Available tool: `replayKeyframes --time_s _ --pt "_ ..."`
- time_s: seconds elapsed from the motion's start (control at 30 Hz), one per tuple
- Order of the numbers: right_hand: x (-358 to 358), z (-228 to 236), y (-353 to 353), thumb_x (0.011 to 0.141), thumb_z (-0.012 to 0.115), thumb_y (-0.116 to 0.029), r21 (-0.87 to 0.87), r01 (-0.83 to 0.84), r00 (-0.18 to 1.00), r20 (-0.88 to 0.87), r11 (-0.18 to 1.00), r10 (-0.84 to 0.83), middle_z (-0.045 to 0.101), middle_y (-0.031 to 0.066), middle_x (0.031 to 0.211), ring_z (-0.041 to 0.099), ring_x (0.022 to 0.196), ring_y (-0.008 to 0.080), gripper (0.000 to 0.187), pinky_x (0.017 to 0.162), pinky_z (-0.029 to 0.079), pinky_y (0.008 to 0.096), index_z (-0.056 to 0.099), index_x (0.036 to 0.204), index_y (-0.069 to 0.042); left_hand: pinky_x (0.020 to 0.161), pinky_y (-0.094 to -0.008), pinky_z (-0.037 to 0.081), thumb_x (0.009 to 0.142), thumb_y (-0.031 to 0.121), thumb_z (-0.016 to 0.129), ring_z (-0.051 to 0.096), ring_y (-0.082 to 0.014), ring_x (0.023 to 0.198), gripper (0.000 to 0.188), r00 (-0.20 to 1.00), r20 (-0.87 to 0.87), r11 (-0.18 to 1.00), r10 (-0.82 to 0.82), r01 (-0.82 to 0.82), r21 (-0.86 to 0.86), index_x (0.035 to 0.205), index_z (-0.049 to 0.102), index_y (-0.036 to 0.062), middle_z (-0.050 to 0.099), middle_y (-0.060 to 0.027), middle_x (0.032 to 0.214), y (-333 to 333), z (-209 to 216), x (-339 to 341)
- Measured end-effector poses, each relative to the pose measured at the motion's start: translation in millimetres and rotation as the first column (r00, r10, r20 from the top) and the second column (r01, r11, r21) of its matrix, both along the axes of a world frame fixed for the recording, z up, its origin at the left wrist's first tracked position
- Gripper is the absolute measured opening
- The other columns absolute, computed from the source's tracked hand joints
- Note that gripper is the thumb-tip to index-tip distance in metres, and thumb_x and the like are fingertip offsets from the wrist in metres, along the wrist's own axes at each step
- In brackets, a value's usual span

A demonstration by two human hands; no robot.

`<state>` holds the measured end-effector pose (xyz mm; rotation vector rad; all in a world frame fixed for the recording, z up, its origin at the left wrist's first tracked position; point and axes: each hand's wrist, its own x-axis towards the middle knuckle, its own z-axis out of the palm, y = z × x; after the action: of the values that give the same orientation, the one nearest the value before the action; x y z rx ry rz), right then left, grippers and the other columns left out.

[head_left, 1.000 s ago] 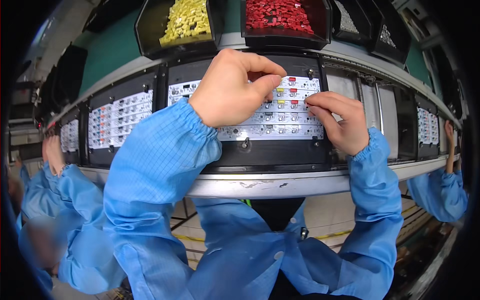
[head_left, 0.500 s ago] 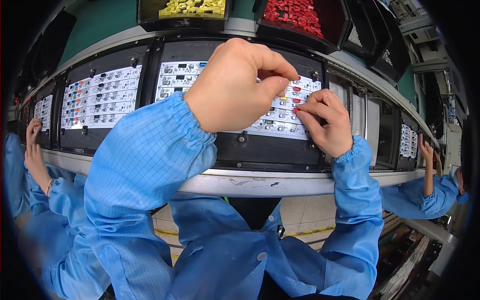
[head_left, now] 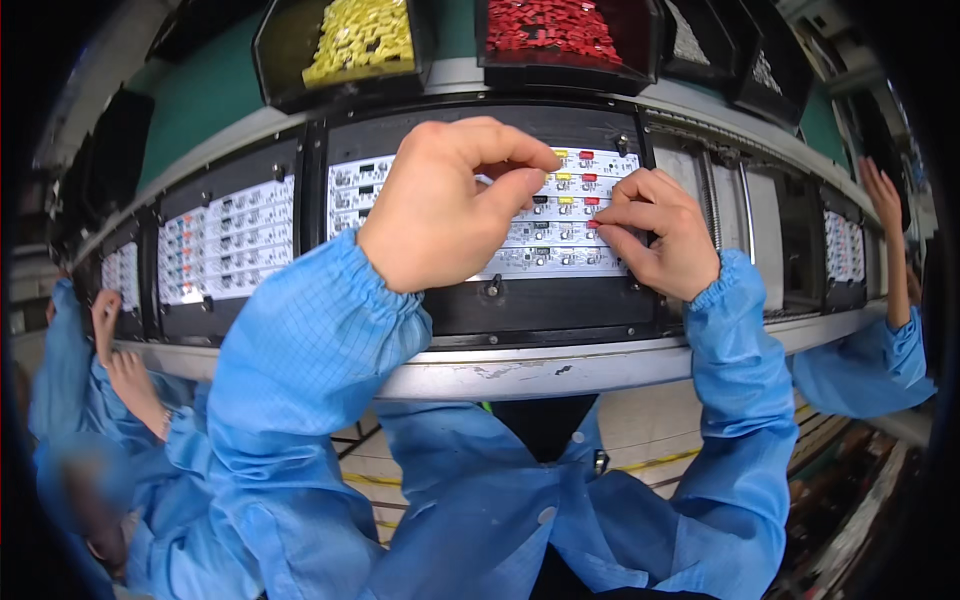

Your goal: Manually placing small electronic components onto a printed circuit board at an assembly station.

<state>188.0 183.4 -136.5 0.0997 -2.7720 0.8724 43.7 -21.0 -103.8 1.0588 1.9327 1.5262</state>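
We see the right hand [head_left: 660, 230] closed in a fine pinch, its thumb and index finger upon one small red block [head_left: 594, 224], which is at the right part of the fourth white board [head_left: 555, 240], counted from the far side. Whether this block is seated in the board or only rests against it, we cannot tell. The left hand [head_left: 445, 205] is bent over the boards, with thumb and index finger brought near together just beside a small yellow block [head_left: 561, 155] on the farthest board; we cannot tell if something is between these fingertips. The boards lie in a black frame [head_left: 565, 310], and behind it stand one dark bin [head_left: 345, 91] with yellow pieces [head_left: 360, 40] and another bin [head_left: 565, 78] with red pieces [head_left: 550, 25]. We judge the red block to be very light and stiff, probably of hard plastic, with smooth faces that may slip or turn if the pinch is not centred. We think it is better to take it by two opposite sides, near the top; its underside is hidden from us, and thin legs there, if any, could bend under a crooked push
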Motion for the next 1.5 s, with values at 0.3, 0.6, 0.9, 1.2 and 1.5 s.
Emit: replayKeyframes --time_s 0.3,0.6,0.9,1.2,1.5 --pt "12.2 -8.4 12.3 0.071 0.071 0.0 -0.023 -0.013 0.994 -0.107 1.0 0.011 0.06 0.0087 0.085 0.058 0.081 0.0266 0.014 0.07 0.048 0.0349 0.069 0.084 -0.002 0.067 -0.0246 0.053 0.083 -0.004 0.064 0.064 -0.0143 0.077 0.015 0.997 -0.014 0.994 -0.074 0.073 -0.081 0.096 0.071 -0.0009 0.066 -0.0097 0.091 16.8 3.4 13.6" --pt "12.0 -11.3 23.2 0.075 0.067 0.002 -0.201 0.06 0.971 -0.217 0.978 -0.104 0.06 0.0137 0.088 0.06 0.08 0.0278 0.014 0.069 0.049 0.0346 0.067 0.089 0.003 0.07 -0.0359 0.053 0.078 -0.005 0.064 0.066 -0.0317 0.078 0.016 0.851 -0.407 0.93 -0.331 0.221 -0.293 0.092 0.071 -0.0001 0.067 -0.016 0.089 43.5 -12.0 23.8" --pt "10.9 -10.2 25.8 0.077 0.067 0.001 -0.22 0.087 0.96 -0.242 0.972 -0.14 0.06 0.0137 0.089 0.06 0.08 0.0273 0.014 0.068 0.049 0.035 0.067 0.091 0.004 0.066 -0.0419 0.052 0.08 0.002 0.062 0.065 -0.0341 0.075 0.013 0.712 -0.56 0.866 -0.422 0.135 -0.481 0.091 0.069 0.003 0.065 -0.013 0.085 52.8 -10.4 36.0" --pt "9.0 -9.9 25.2 0.077 0.067 0.001 -0.213 0.086 0.957 -0.255 0.973 -0.14 0.06 0.0134 0.088 0.06 0.079 0.0263 0.014 0.067 0.048 0.0338 0.067 0.091 0.004 0.061 -0.0428 0.051 0.07 0.0 0.062 0.064 -0.0338 0.071 0.024 0.633 -0.648 0.871 -0.424 0.087 -0.484 0.093 0.067 0.0033 0.063 -0.0123 0.083 53.0 -12.4 41.1" --pt "6.0 -11.6 21.2 0.078 0.067 0.001 -0.217 0.081 0.956 -0.26 0.973 -0.138 0.061 0.014 0.088 0.061 0.08 0.0264 0.013 0.067 0.048 0.0337 0.067 0.091 0.004 0.06 -0.0396 0.051 0.079 0.001 0.064 0.064 -0.0318 0.068 0.012 0.578 -0.683 0.866 -0.447 0.088 -0.493 0.09 0.068 0.0035 0.064 -0.0107 0.081 49.2 -12.2 42.2"
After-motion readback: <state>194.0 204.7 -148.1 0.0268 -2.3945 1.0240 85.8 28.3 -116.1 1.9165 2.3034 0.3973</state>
